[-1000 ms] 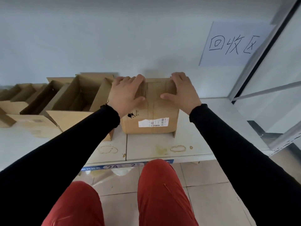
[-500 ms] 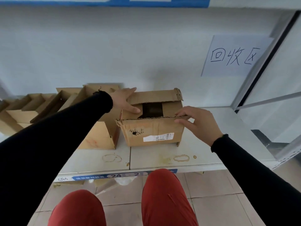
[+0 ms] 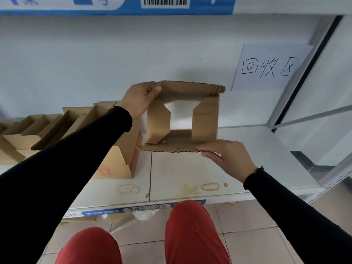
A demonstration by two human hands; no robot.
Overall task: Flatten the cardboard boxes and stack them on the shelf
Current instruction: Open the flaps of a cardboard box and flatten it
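Observation:
A small brown cardboard box is held up above the white shelf, its open end turned toward me so I see straight through it. Both of its ends are open, with two side flaps folded inward. My left hand grips the box's upper left corner, thumb inside the top flap. My right hand pinches the lower flap at its right front edge. To the left, a row of open cardboard boxes stands on the shelf.
A paper sign with handwriting hangs on the back wall at the right. The upper shelf edge with a blue label runs overhead. A metal upright bounds the shelf on the right. My red-trousered knees are below the shelf front.
The box was lifted off the shelf and tipped so its open end faces me. Its flaps have been pulled open. My left hand moved to the top corner, my right to the lower flap.

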